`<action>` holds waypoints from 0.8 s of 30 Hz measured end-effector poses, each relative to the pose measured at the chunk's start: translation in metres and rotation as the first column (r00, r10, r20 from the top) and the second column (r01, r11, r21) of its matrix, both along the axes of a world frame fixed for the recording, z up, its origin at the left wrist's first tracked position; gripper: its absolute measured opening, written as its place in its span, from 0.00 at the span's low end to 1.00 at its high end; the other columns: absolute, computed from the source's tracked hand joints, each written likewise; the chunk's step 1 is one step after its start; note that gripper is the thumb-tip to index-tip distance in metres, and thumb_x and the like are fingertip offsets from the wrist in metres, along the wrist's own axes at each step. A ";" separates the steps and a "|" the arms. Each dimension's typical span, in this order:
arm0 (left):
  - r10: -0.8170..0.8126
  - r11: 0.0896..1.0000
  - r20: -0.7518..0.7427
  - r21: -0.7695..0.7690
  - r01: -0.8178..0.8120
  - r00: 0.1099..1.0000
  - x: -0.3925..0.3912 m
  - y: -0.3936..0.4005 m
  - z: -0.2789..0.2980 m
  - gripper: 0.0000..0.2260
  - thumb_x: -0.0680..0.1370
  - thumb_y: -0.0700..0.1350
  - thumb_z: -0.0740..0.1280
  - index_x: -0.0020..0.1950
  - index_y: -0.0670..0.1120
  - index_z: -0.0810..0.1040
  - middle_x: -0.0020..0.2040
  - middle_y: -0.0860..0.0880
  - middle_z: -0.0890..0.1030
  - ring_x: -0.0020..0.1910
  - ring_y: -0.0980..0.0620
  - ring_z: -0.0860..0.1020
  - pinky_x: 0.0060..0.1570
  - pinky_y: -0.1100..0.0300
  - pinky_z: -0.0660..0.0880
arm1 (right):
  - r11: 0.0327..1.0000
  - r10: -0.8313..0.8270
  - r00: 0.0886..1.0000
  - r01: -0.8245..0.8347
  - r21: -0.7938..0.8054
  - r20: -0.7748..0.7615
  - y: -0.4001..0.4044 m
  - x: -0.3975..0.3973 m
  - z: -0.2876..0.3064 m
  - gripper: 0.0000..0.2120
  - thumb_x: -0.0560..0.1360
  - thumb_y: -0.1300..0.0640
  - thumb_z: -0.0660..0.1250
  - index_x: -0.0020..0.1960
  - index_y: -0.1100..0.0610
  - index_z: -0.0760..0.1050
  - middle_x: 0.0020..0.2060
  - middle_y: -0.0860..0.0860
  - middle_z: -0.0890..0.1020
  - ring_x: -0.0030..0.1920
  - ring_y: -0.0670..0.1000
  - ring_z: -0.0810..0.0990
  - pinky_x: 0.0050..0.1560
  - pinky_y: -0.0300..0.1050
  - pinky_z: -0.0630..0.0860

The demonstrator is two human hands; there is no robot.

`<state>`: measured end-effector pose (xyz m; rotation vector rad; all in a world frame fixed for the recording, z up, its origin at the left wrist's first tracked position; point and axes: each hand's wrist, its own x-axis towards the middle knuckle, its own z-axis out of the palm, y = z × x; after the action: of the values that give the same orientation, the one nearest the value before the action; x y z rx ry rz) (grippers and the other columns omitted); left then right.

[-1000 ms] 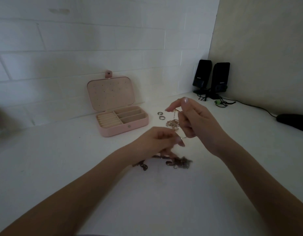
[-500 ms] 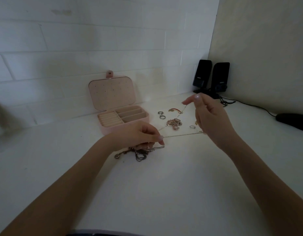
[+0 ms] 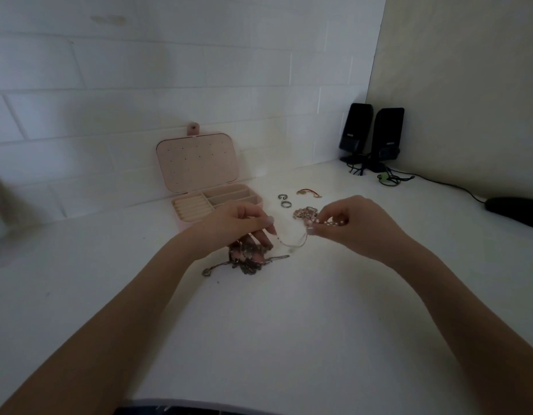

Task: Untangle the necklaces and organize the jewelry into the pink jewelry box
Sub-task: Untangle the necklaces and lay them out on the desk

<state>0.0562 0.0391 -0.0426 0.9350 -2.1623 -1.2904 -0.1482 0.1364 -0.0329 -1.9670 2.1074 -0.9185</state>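
Two bare forearms enter from the bottom edge, with no sleeves on either. The left hand [image 3: 238, 224] and right hand [image 3: 349, 224] carry no rings, watch or bracelets on the parts that show. The fingernails [image 3: 270, 220] are long, rounded and coated in a pale, glossy polish. At the bottom centre edge, a strip of dark clothing [image 3: 169, 411] is visible; its type cannot be told.
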 end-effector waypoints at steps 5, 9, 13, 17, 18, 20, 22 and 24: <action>0.001 1.000 0.074 -0.023 0.001 0.997 0.000 0.000 -0.001 0.12 0.78 0.51 0.64 0.39 0.46 0.78 0.29 0.51 0.80 0.29 0.52 0.76 0.28 0.63 0.71 | 0.996 0.029 0.962 -0.005 -0.091 0.271 0.001 0.000 0.002 0.10 0.71 0.46 0.71 0.37 0.52 0.81 0.17 0.45 0.66 0.19 0.44 0.61 0.27 0.35 0.58; -0.033 0.998 0.106 -0.045 0.038 0.994 0.000 0.001 -0.001 0.11 0.75 0.53 0.67 0.42 0.46 0.82 0.31 0.53 0.80 0.29 0.55 0.75 0.31 0.63 0.70 | 0.995 0.045 0.917 -0.003 -0.104 0.397 0.002 -0.001 0.004 0.10 0.73 0.50 0.71 0.41 0.57 0.81 0.16 0.44 0.64 0.20 0.44 0.57 0.24 0.33 0.56; 0.018 0.990 0.079 -0.141 -0.006 0.997 -0.003 0.003 -0.002 0.09 0.74 0.48 0.70 0.43 0.43 0.82 0.32 0.50 0.83 0.29 0.59 0.78 0.33 0.69 0.74 | 0.994 0.112 0.880 -0.090 -0.068 0.462 0.004 0.003 0.005 0.10 0.75 0.50 0.68 0.43 0.56 0.81 0.16 0.43 0.68 0.25 0.49 0.56 0.28 0.40 0.54; 0.049 0.955 0.090 -0.295 -0.020 0.995 -0.004 0.003 -0.004 0.07 0.72 0.49 0.73 0.39 0.46 0.82 0.30 0.53 0.82 0.27 0.63 0.76 0.33 0.71 0.72 | 0.985 0.168 0.869 -0.127 -0.118 0.466 0.005 0.009 0.004 0.10 0.77 0.54 0.65 0.44 0.59 0.82 0.17 0.41 0.69 0.22 0.44 0.60 0.27 0.39 0.58; 0.064 0.939 0.085 -0.343 -0.031 0.994 -0.004 0.002 -0.004 0.06 0.71 0.49 0.73 0.38 0.47 0.82 0.31 0.54 0.82 0.27 0.64 0.76 0.35 0.69 0.73 | 0.982 0.177 0.875 -0.129 -0.135 0.450 0.004 0.010 0.004 0.11 0.78 0.53 0.64 0.45 0.58 0.82 0.18 0.41 0.70 0.23 0.43 0.62 0.27 0.38 0.60; 0.112 0.853 0.144 -0.521 -0.021 0.983 -0.003 0.000 -0.003 0.05 0.71 0.51 0.73 0.37 0.52 0.81 0.31 0.57 0.80 0.30 0.63 0.76 0.37 0.64 0.75 | 0.976 0.200 0.876 -0.137 -0.170 0.440 0.003 0.011 0.004 0.13 0.79 0.53 0.62 0.45 0.56 0.83 0.22 0.42 0.74 0.26 0.41 0.70 0.31 0.36 0.68; 0.183 0.744 0.237 -0.668 0.023 0.954 0.000 -0.003 -0.002 0.04 0.72 0.53 0.70 0.39 0.56 0.80 0.32 0.60 0.78 0.32 0.63 0.75 0.39 0.61 0.75 | 0.969 0.211 0.884 -0.134 -0.207 0.416 0.001 0.010 0.002 0.14 0.79 0.51 0.60 0.44 0.52 0.83 0.29 0.47 0.78 0.33 0.43 0.76 0.39 0.38 0.72; 0.240 0.642 0.259 -0.765 0.048 0.936 0.003 -0.007 -0.003 0.06 0.73 0.56 0.66 0.38 0.58 0.78 0.34 0.60 0.77 0.36 0.63 0.75 0.40 0.58 0.76 | 0.966 0.183 0.916 -0.100 -0.240 0.357 -0.001 0.010 0.001 0.14 0.80 0.49 0.59 0.42 0.47 0.82 0.36 0.51 0.81 0.38 0.44 0.77 0.44 0.37 0.71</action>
<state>0.0595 0.0319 -0.0452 0.9038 -2.5103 -0.0470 -0.1382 0.1359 -0.0323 -1.8195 1.6894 -1.4169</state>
